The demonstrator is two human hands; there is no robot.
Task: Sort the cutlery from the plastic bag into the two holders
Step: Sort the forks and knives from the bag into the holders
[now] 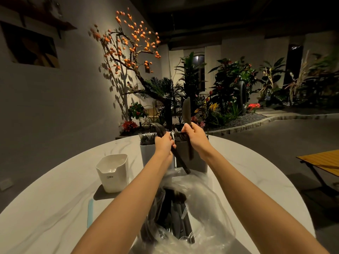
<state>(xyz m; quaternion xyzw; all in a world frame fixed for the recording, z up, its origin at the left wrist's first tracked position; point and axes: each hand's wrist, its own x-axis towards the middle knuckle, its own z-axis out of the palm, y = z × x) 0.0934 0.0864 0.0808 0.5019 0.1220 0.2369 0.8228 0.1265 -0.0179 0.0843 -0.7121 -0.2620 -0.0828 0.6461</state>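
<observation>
- Left hand [163, 143] clenched on forks [160, 130], right hand [194, 136] gripping knives [186, 111], blades up.
- Hovering over both holders [146, 153]; plastic bag [192, 208] nearer, plenty left inside.
- Best lowered handles first, forks left, knives right, no mixing.

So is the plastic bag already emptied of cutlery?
No, dark cutlery still lies inside the plastic bag on the table.

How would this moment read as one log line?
left hand: holds forks | right hand: holds knife | over holders | bag: cutlery left
</observation>
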